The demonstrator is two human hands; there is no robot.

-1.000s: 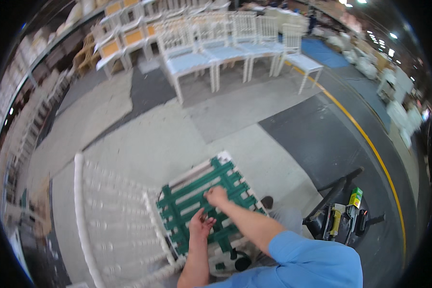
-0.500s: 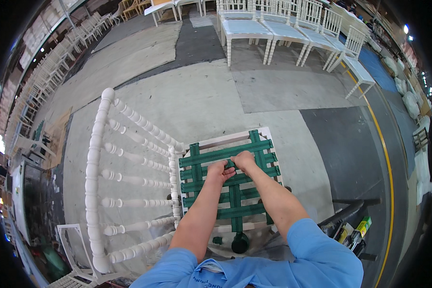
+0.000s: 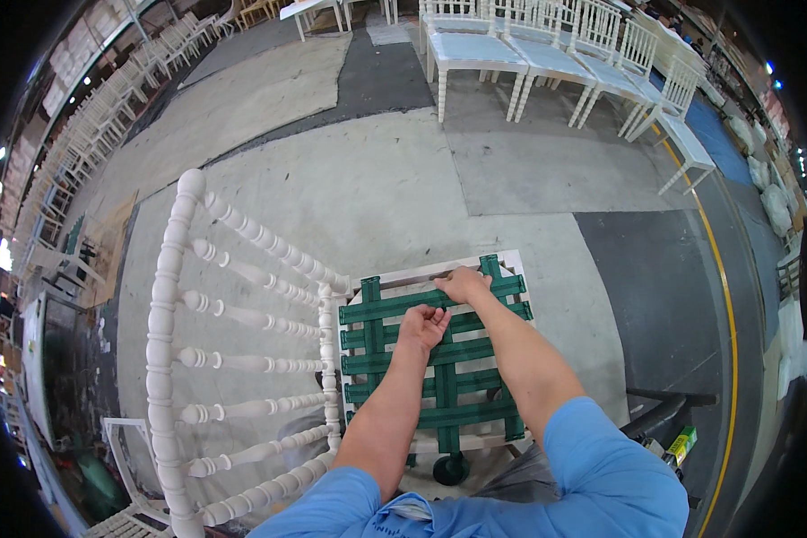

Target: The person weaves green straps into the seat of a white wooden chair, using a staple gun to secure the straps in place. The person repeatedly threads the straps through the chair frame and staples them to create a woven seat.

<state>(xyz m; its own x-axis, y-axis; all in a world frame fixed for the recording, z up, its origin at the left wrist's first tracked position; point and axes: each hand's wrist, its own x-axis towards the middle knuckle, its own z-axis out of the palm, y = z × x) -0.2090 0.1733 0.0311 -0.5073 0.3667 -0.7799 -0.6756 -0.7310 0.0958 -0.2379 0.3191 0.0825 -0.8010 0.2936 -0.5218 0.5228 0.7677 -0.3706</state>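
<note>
A white chair with turned spindles (image 3: 251, 361) stands before me, its backrest to the left. Green webbing straps (image 3: 457, 418) criss-cross its open seat frame (image 3: 412, 270). My left hand (image 3: 424, 328) is closed, pinching at the middle front-to-back strap (image 3: 446, 381) between two crosswise straps. Just beyond it, my right hand (image 3: 464, 285) has its fingers closed at the farthest crosswise strap (image 3: 390, 308), near the far seat rail. The fingertips partly hide the strap end there. Below the near rail hangs a round green roll (image 3: 451, 468), which looks like webbing.
White chairs with pale seats (image 3: 480, 52) stand in a row at the far right. More chairs (image 3: 81, 134) line the left side. Dark bars (image 3: 668, 399) and a green-and-yellow box (image 3: 681, 444) are by my right elbow. Another white frame (image 3: 134, 448) sits lower left.
My right hand has moved away from me to the farthest strap, apart from my left hand. The left hand stays near the middle strap. The whole view has shifted slightly.
</note>
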